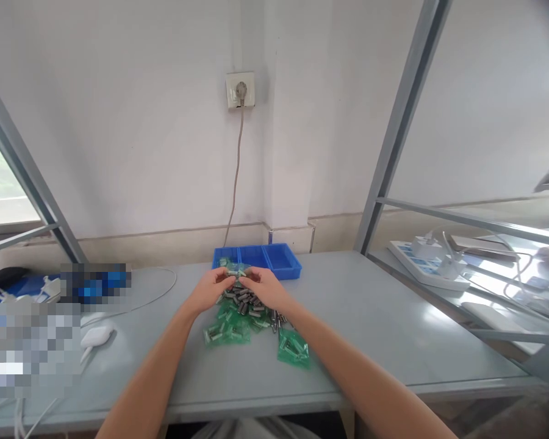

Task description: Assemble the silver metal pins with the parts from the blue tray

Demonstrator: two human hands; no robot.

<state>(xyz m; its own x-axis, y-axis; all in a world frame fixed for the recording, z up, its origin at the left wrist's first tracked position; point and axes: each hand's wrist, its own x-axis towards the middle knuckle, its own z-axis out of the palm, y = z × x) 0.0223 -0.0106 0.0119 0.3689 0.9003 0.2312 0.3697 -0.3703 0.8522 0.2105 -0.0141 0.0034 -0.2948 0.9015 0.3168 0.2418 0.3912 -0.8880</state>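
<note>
Both hands are raised just in front of a blue divided tray point(283, 262), with fingertips close together. My left hand point(209, 289) pinches the left side of a small green plastic bag point(236, 269), in which something metallic glints. Thumb and fingers of my right hand point(266, 286) grip the same bag from the right. Below the hands lies a heap of short metal cylinders point(244, 300); their exact kind is too small to tell. Green bags with metal pieces inside point(229, 329) lie in front of the heap. Another such bag point(293, 349) rests beside my right forearm.
The tray's left compartment has a green bag point(224, 261) in it. A white power strip point(427, 265) with plugs stands beyond the metal frame point(396, 128) at right. At left are a white adapter point(97, 336) and cables. A cord point(238, 164) hangs from the wall socket point(232, 82).
</note>
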